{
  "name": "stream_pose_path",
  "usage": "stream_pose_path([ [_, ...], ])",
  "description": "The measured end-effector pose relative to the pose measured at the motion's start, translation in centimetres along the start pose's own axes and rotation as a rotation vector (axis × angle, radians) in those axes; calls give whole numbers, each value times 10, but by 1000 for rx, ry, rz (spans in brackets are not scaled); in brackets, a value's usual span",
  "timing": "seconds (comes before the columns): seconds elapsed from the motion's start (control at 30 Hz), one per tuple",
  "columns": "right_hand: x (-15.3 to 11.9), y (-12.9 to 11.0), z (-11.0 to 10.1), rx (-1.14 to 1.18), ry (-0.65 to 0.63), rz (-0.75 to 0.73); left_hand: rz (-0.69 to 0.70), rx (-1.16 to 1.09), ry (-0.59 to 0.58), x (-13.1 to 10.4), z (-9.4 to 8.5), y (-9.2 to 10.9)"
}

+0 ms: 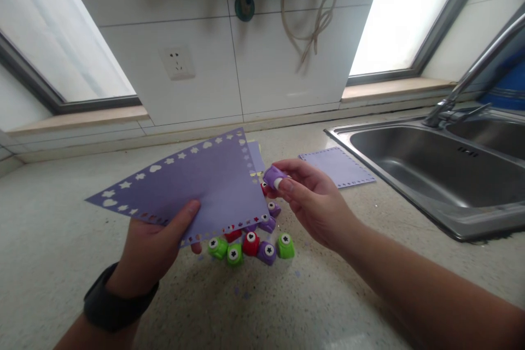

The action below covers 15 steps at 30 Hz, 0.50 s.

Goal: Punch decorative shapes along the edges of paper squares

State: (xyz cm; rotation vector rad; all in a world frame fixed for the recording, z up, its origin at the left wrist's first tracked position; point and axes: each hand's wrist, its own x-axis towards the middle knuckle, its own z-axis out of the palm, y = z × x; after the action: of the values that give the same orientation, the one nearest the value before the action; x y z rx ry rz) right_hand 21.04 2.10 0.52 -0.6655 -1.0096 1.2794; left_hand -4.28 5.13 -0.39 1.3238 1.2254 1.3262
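My left hand (164,240) grips a purple paper sheet (205,180) from below, its thumb on top. Rows of cut-out shapes, hearts, stars and flowers among them, run along the sheet's edges. At the sheet's right edge, my right hand (311,197) pinches a purple craft punch (274,176) between thumb and fingers. Below the sheet, several small punches lie on the counter, among them a green punch (286,246), a red punch (250,243) and a purple punch (267,252). The sheet partly hides some of them.
Another purple sheet with punched edges (336,167) lies on the counter (328,306) beyond my right hand. A steel sink (426,169) with a faucet (478,74) is at the right. Behind the counter, a tiled wall (205,87) carries a socket and pipes.
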Motion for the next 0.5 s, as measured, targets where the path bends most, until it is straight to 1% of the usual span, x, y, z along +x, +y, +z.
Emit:
stream_pose_path([
  [0.13, 0, 2, -1, -5, -28, 13, 20, 65, -21, -2, 2, 5],
  [0.3, 1, 4, -1, -36, -11, 11, 58, 71, -35, -4, 2, 10],
  [0.4, 2, 4, -1, -70, 4, 6, 65, 131, -53, -3, 0, 8],
  [0.5, 2, 4, -1, -82, -7, 21, 53, 123, -73, -1, -3, 3],
])
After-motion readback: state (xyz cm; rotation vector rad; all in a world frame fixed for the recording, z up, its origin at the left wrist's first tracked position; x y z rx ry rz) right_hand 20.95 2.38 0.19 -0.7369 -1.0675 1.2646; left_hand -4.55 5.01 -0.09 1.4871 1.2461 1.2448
